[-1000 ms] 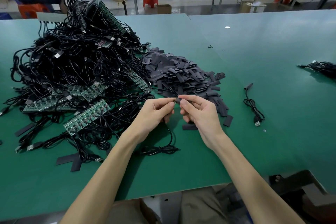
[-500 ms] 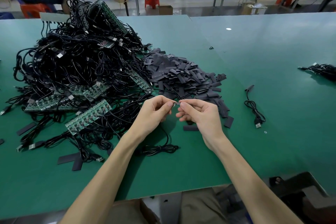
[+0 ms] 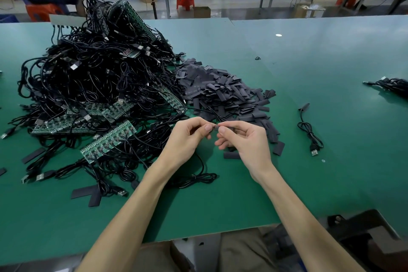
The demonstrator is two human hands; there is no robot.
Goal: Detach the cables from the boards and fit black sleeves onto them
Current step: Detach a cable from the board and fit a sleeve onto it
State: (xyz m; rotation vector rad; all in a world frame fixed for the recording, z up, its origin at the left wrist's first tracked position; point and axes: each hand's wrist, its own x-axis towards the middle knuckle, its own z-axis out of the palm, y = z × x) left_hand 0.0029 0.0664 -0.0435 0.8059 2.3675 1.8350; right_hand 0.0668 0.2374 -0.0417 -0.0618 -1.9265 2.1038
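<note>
My left hand (image 3: 187,137) pinches the small end of a black cable (image 3: 194,178), whose coil lies on the green table under my wrist. My right hand (image 3: 245,141) pinches a black sleeve at that cable end; the sleeve is mostly hidden by my fingers. The two hands meet fingertip to fingertip above the table. Behind them lies a pile of flat black sleeves (image 3: 223,93). To the left rises a big heap of black cables (image 3: 88,77) still plugged into green boards (image 3: 108,141).
A cable with a sleeve on it (image 3: 309,130) lies alone to the right. A bundle of cables (image 3: 390,86) sits at the far right edge. Loose sleeves (image 3: 88,193) lie at the front left. A person sits on an orange stool (image 3: 42,10) beyond the table.
Both hands stayed almost in place, close together at the cable end. The fingertips shifted slightly as the sleeve and the cable tip met.
</note>
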